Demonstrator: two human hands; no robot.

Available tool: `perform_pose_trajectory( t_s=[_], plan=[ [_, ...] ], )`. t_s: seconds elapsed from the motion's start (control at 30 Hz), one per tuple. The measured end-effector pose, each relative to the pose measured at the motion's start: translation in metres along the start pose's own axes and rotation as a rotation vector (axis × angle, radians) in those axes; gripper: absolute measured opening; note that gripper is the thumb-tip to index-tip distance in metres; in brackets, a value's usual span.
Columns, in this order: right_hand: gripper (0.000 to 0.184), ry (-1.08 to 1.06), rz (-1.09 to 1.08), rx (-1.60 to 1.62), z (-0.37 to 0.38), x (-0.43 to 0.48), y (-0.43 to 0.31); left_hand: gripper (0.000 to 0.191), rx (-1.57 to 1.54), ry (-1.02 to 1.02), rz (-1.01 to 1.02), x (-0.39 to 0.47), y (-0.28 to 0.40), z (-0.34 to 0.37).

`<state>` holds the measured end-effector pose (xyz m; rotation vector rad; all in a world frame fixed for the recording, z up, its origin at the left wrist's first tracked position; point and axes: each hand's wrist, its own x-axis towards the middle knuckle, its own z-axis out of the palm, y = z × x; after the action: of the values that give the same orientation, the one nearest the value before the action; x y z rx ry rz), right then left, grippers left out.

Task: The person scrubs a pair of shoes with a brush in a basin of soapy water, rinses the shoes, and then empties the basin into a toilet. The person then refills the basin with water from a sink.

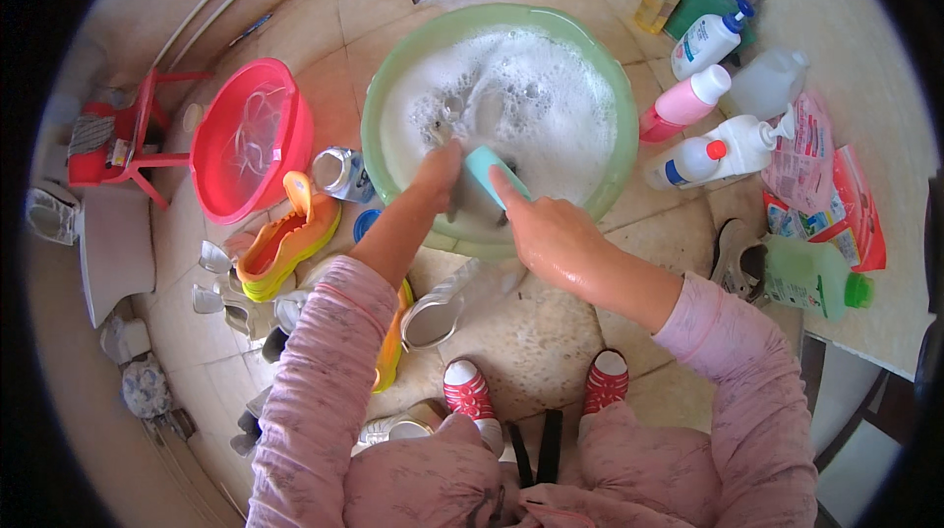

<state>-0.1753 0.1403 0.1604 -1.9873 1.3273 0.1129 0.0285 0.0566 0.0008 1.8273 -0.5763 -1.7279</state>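
A round green plastic basin (627, 108) of sudsy water stands on the tiled floor in front of me. My right hand (546, 226) grips a light-turquoise brush (493, 172), its index finger stretched along the back; dark bristles show partly below it, over the near part of the basin. Just left of the brush, my left hand (440, 167) reaches into the foam and holds a foam-covered object (436, 121), perhaps a shoe, whose greater part is hidden by the suds and water.
At left are a pink basin (299, 144) with white laces, a red stool (144, 137), an orange-yellow shoe (284, 255) and a jar (343, 174). At right stand a pink bottle (682, 104), white pump bottles, a green jug (807, 277) and a grey shoe (740, 261).
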Motion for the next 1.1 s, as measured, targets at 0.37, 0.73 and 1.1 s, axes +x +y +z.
perform_pose_trajectory(
  t_s=[0.37,0.73,1.1],
  plan=[
    [0.051,0.288,0.013,0.223,-0.025,0.099,0.026,0.057,-0.165,0.184,0.074,-0.023,0.020,0.016],
    [0.051,0.342,0.023,0.126,-0.013,0.085,0.061,0.033,0.679,-0.326,0.273,-0.077,0.046,-0.007],
    [0.059,0.156,-0.034,0.068,-0.017,-0.016,0.017,0.031,-0.357,-0.288,-0.018,-0.084,0.036,0.042]
  ],
)
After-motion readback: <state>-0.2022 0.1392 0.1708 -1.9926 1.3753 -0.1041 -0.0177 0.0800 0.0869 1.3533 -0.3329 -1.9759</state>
